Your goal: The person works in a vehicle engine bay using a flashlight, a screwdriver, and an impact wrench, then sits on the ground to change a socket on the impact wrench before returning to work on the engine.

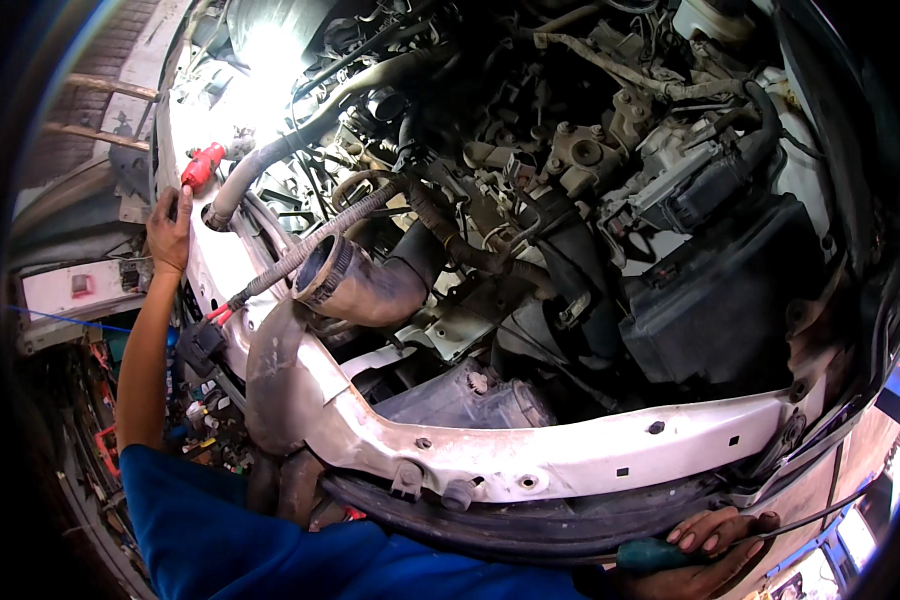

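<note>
On the left, my left hand [170,228] rests at the outer edge of the white body panel [210,262]. Its fingers are stretched out, and one fingertip touches the lower end of a red handle-like piece [202,168]. At the lower right, my right hand [715,550] is closed round a screwdriver with a teal handle [655,556]. A long thin metal shaft runs from that hand up to the right. Between the hands lies an open car engine bay, with a wide brown intake hose [375,290] whose round mouth is uncovered.
A corrugated cable sleeve [315,235] crosses the left side, ending near a black connector [202,345]. The white front crossmember [570,455] curves along the near edge. A black box [715,300] fills the right. Strong light [270,65] glares at upper left; scattered tools [200,415] lie below.
</note>
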Demonstrator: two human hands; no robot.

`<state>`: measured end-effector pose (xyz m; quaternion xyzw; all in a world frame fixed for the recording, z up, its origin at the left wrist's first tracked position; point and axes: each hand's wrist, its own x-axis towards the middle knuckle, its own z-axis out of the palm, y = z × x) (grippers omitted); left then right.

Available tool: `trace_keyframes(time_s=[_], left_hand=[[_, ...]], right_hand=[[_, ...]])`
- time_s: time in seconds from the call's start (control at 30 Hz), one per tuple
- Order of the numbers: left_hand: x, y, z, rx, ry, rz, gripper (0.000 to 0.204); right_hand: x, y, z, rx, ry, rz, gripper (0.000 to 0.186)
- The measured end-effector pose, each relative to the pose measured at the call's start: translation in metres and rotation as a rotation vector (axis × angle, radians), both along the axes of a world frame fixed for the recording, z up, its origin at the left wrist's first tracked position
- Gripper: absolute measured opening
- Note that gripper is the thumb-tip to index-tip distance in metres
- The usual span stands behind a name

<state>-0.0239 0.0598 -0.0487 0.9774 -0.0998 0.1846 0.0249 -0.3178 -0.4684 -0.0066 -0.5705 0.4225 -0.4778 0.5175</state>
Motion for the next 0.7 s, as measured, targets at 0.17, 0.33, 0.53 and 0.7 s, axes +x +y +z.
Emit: trace_keyframes(time_s=[0.17, 0.33, 0.53, 0.7], left_hand=[[0.001, 0.011, -0.004, 0.075, -0.036, -0.038, 0.041], [-0.001, 0.006, -0.006, 0.063, -0.103, -0.038, 0.038], [0.003, 0.014, -0.009, 0.104, -0.113, -0.058, 0.036], [-0.005, 0.014, -0.005, 0.1, -0.1, -0.044, 0.039]], right_hand=[[0.007, 0.002, 0.004, -0.023, 0.039, -0.033, 0.029], [-0.001, -0.001, 0.006, -0.008, 0.032, 0.055, 0.032], [-0.036, -0.011, -0.003, 0.049, 0.326, 0.016, 0.042], [-0.028, -0.006, -0.003, 0.003, 0.13, 0.134, 0.036]])
